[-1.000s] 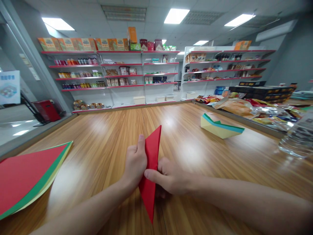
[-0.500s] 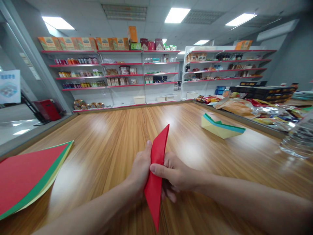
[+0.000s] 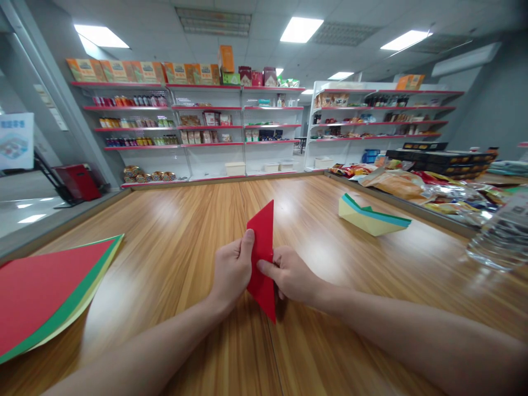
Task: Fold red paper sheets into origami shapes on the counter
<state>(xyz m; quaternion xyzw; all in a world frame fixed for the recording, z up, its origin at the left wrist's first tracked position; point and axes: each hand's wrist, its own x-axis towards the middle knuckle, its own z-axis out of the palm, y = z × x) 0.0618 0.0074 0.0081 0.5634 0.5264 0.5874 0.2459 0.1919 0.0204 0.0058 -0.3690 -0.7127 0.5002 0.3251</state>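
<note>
A folded piece of red paper (image 3: 263,242) is held upright between both hands above the wooden table, its pointed ends up and down. My left hand (image 3: 234,265) is closed on its left edge, thumb pressed on the near face. From the right, my right hand (image 3: 295,278) pinches the paper near its middle, thumb in front and the other fingers partly hidden behind it. To the right lies a folded paper boat (image 3: 371,217) in yellow, blue and green. A stack of coloured paper sheets (image 3: 53,286), red on top, lies at the left.
The wooden table (image 3: 177,231) has a raised rim. At the right stand a clear plastic bottle (image 3: 501,236), packaged snacks (image 3: 396,184) and black boxes (image 3: 441,162). Shelves of goods (image 3: 210,143) line the back, and a red cart-like object (image 3: 78,181) is at the left.
Both hands have brought the red paper slightly up and turned it more upright. My left thumb now lies over its near face, and my right hand's lower fingers have curled in.
</note>
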